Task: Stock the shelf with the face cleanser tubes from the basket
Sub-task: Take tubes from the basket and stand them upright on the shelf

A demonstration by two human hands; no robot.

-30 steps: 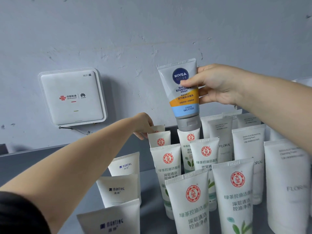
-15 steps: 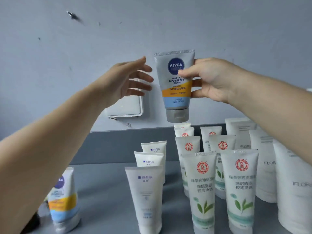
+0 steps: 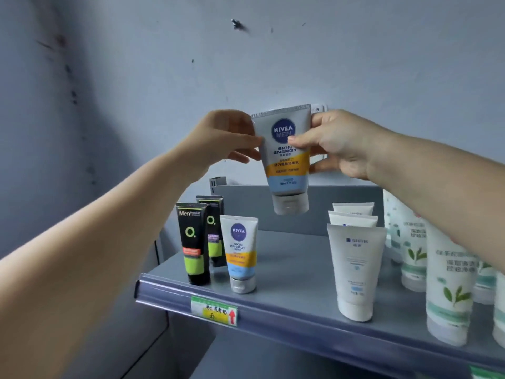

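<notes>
A grey Nivea Men tube (image 3: 285, 160) with an orange and blue band hangs cap-down in the air above the grey shelf (image 3: 295, 269). My right hand (image 3: 338, 143) grips its right edge, thumb on the front. My left hand (image 3: 229, 135) pinches its left edge with thumb and fingers. A second, smaller-looking Nivea tube (image 3: 241, 254) stands cap-down on the shelf below and to the left. No basket is in view.
Two black and green Men tubes (image 3: 195, 242) stand left of the shelved Nivea tube. A row of white tubes (image 3: 355, 266) stands mid-right, green-leaf tubes (image 3: 448, 285) at far right. The shelf's front rail carries a price label (image 3: 214, 310). A blue-grey wall rises behind.
My left hand has come in from the left and taken hold of the tube's left edge. The view has swung left, bringing the black tubes and the shelf's left end into sight.
</notes>
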